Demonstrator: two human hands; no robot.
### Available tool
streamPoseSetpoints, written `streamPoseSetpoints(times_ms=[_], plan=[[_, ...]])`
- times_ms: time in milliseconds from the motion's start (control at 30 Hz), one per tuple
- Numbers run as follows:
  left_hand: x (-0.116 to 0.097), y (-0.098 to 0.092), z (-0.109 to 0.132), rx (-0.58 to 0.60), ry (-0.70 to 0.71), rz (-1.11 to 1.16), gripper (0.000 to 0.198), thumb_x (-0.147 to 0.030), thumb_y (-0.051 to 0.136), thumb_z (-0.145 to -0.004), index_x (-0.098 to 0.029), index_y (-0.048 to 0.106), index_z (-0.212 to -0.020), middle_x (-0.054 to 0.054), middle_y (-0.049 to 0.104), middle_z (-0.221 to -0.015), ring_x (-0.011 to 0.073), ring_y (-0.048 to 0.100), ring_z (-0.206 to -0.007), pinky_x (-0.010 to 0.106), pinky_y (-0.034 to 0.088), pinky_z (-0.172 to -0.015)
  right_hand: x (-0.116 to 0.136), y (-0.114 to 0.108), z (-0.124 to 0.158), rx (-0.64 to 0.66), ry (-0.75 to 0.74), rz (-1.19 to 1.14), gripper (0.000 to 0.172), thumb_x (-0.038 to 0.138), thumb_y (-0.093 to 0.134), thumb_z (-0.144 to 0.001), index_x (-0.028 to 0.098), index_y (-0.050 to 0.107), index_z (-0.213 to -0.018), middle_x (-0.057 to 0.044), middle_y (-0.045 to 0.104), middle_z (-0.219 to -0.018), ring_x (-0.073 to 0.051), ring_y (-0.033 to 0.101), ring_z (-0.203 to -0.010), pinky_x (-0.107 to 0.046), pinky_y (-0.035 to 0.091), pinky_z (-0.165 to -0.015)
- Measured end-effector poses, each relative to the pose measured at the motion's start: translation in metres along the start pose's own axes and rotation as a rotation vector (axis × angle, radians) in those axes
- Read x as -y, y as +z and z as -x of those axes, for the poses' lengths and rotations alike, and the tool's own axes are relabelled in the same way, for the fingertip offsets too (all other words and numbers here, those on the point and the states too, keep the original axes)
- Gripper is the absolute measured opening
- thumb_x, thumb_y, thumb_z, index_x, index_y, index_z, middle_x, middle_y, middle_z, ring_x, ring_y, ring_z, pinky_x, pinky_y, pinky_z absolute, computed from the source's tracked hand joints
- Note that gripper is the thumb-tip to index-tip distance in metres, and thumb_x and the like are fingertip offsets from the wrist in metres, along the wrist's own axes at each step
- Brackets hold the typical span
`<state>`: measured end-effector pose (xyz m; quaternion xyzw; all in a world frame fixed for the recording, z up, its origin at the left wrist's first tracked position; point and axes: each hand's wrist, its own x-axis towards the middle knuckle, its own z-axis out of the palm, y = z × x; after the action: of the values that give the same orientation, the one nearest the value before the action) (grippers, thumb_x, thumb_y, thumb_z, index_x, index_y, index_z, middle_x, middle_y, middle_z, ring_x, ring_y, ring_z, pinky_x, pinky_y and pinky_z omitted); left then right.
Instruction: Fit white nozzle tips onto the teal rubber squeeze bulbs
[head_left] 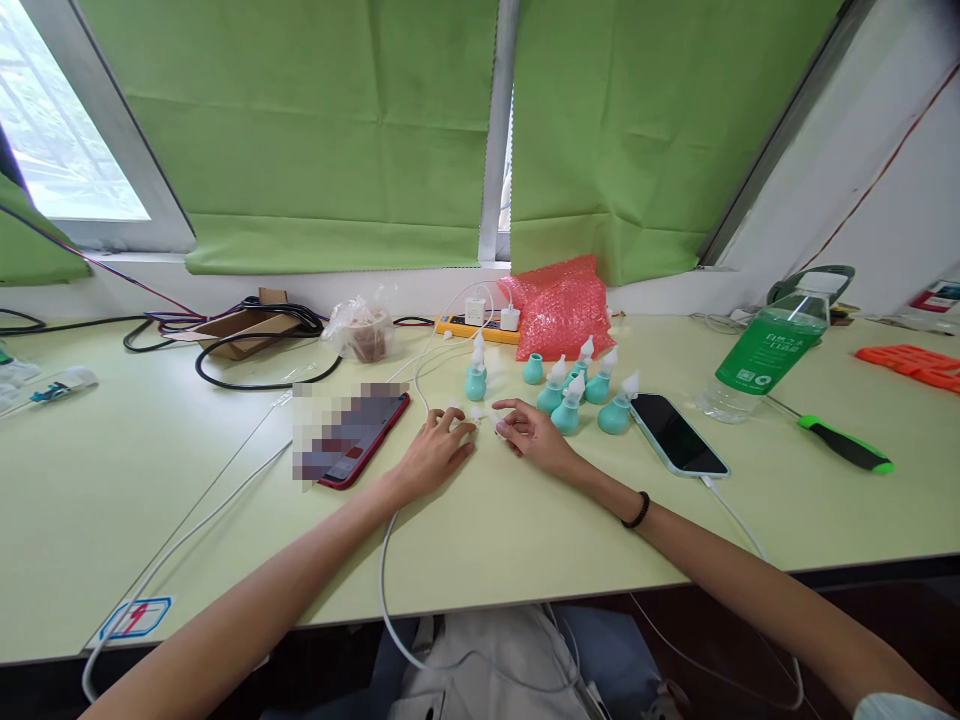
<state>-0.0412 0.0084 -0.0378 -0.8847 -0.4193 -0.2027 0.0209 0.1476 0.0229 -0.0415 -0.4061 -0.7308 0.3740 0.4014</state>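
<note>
My left hand (436, 452) rests palm down on the table, fingers bent and apart, its fingertips beside a small whitish piece (477, 412). Just to its right, my right hand (534, 440) pinches a small clear plastic nozzle tip (497, 424) between thumb and fingers; the fingers partly cover it. Beyond the right hand stand several teal squeeze bulbs (615, 416) with clear pointed nozzle tips. One teal bulb without a tip (533, 369) is farther back. Another tipped bulb (476, 380) stands in front of my hands.
A red-edged phone (375, 440) lies left of my hands, a pale-cased phone (681, 435) right. Beyond are a yellow power strip (487, 330), pink bubble wrap (564, 310), a large bottle (772, 350) and a screwdriver (844, 443). A white cable (384, 560) crosses the table edge.
</note>
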Motion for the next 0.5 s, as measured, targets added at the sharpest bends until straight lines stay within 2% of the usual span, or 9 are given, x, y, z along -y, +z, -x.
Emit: streamPoseSetpoints(times_ms=[100,200,367,500], plan=[[0.001,0.002,-0.002,-0.02,-0.033,0.071,0.023,-0.029,0.041,-0.08,-0.018,0.055,-0.095,0.008,0.048,-0.1,0.022,0.039,-0.094,0.037,0.037,-0.082,0.003,0.0,0.002,0.06,0.136,-0.24,0.034,0.034,0.054,-0.069,0.019,0.048,-0.1,0.003,0.048,-0.066,-0.006,0.046,-0.043,-0.022,0.043,-0.042],[0.002,0.003,-0.003,-0.039,-0.065,0.142,0.017,-0.027,0.045,-0.078,-0.018,0.056,-0.086,0.007,0.052,-0.098,0.0209,0.041,-0.094,0.034,0.037,-0.08,0.009,-0.002,0.003,0.117,0.226,-0.38,0.039,0.027,0.063,-0.062,0.019,0.05,-0.098,0.002,0.051,-0.066,-0.006,0.049,-0.045,-0.023,0.045,-0.045],[0.001,0.003,-0.002,-0.013,-0.084,0.173,0.013,-0.019,0.045,-0.077,-0.021,0.057,-0.082,0.001,0.061,-0.087,0.0219,0.038,-0.104,0.037,0.032,-0.085,0.013,-0.002,0.005,0.103,0.257,-0.43,0.039,0.025,0.064,-0.06,0.017,0.055,-0.097,0.001,0.054,-0.065,-0.006,0.048,-0.046,-0.023,0.045,-0.045],[-0.001,0.003,-0.002,-0.033,-0.093,0.156,0.016,-0.019,0.047,-0.076,-0.023,0.059,-0.087,0.0,0.062,-0.089,0.0209,0.041,-0.104,0.04,0.027,-0.086,0.014,-0.001,0.006,0.075,0.261,-0.418,0.037,0.024,0.062,-0.062,0.016,0.055,-0.097,0.0,0.055,-0.065,-0.007,0.049,-0.046,-0.023,0.044,-0.043]])
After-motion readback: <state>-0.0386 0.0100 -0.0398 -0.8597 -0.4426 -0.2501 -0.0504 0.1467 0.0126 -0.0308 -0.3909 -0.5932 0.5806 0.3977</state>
